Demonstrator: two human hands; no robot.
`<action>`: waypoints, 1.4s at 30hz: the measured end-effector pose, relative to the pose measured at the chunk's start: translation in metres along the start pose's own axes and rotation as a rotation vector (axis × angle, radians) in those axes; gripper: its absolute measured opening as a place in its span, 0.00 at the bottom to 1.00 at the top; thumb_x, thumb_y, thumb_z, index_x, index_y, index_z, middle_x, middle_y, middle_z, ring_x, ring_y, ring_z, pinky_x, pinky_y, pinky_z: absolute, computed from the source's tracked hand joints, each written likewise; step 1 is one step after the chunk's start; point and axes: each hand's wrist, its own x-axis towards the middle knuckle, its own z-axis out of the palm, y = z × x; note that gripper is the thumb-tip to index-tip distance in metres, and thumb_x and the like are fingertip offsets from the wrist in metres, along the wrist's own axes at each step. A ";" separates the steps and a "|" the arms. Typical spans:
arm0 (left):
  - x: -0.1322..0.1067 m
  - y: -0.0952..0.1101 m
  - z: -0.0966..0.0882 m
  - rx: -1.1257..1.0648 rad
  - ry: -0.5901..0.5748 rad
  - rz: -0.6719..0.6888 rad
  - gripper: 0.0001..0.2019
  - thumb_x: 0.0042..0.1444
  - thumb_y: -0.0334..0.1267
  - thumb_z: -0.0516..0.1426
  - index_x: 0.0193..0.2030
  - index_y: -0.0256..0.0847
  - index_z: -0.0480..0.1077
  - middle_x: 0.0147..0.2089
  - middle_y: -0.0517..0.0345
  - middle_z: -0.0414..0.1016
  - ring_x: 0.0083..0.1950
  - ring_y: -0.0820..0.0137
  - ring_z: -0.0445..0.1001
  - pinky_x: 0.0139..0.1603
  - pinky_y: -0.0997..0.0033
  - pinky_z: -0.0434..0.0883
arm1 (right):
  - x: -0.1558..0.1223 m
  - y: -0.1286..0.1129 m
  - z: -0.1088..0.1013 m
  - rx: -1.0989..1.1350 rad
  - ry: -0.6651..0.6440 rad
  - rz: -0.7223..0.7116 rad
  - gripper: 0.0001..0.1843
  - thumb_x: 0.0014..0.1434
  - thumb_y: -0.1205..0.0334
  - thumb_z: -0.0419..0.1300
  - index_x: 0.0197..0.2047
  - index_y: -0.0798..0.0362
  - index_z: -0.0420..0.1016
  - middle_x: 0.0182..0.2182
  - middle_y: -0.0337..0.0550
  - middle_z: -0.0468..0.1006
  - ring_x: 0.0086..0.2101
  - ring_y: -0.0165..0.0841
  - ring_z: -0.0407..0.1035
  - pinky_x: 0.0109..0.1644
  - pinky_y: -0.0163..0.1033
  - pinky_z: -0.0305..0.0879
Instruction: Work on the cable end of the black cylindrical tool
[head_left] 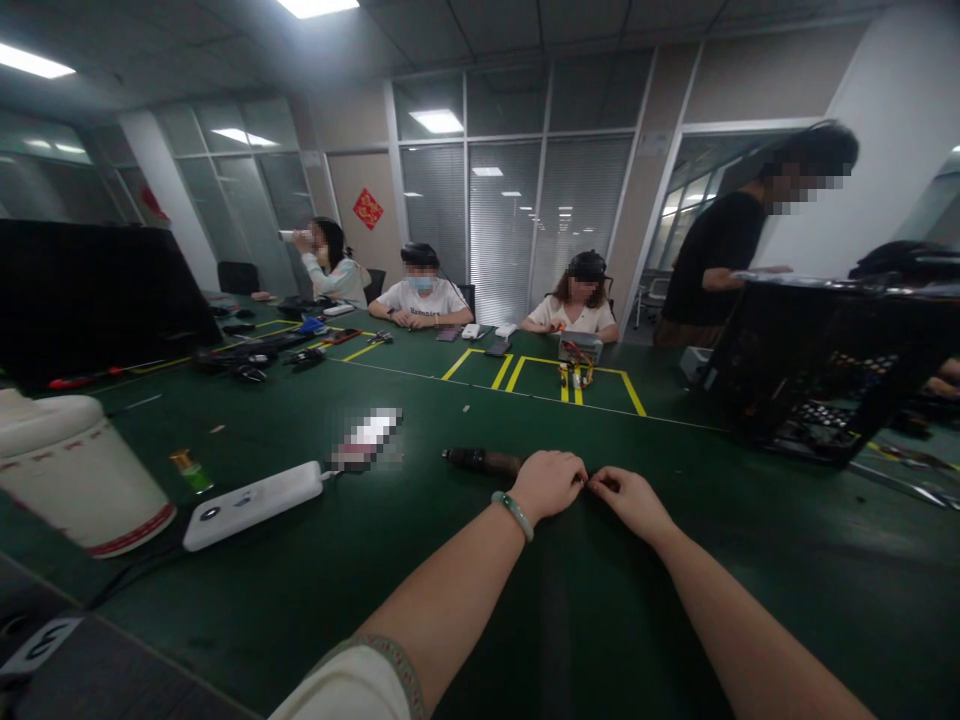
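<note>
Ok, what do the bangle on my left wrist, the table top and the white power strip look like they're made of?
Bangle: pale green, smooth and slightly translucent, so likely jade or glass; the look leaves it open.
Table top: dark green, matte, with no glare under the ceiling lights, probably a rubber or felt-like mat.
Power strip: white with a soft sheen and rounded edges, most likely moulded plastic.

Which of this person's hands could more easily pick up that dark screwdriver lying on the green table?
Probably the left hand. The screwdriver lies just to its left, its handle end almost touching the knuckles. The right hand sits on the far side, with the left hand between it and the tool.
</note>
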 end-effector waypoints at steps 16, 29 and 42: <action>-0.001 -0.006 0.003 -0.010 0.011 0.015 0.07 0.62 0.39 0.55 0.46 0.43 0.68 0.44 0.58 0.73 0.46 0.66 0.70 0.48 0.65 0.65 | 0.005 0.006 0.001 -0.020 -0.013 0.006 0.13 0.60 0.53 0.56 0.38 0.49 0.78 0.35 0.41 0.79 0.34 0.36 0.71 0.35 0.37 0.61; 0.004 -0.007 0.010 -0.075 0.016 -0.032 0.04 0.60 0.37 0.56 0.42 0.45 0.70 0.45 0.60 0.74 0.48 0.67 0.71 0.53 0.63 0.64 | 0.004 -0.001 -0.001 0.003 0.051 -0.025 0.08 0.60 0.59 0.58 0.34 0.50 0.78 0.33 0.38 0.79 0.35 0.34 0.71 0.39 0.36 0.61; 0.006 -0.008 0.005 -0.030 0.057 0.085 0.06 0.60 0.34 0.55 0.41 0.47 0.74 0.46 0.62 0.76 0.50 0.67 0.71 0.69 0.50 0.46 | 0.003 0.004 0.001 0.012 0.054 -0.043 0.08 0.61 0.58 0.58 0.35 0.48 0.78 0.34 0.37 0.79 0.36 0.33 0.70 0.39 0.36 0.60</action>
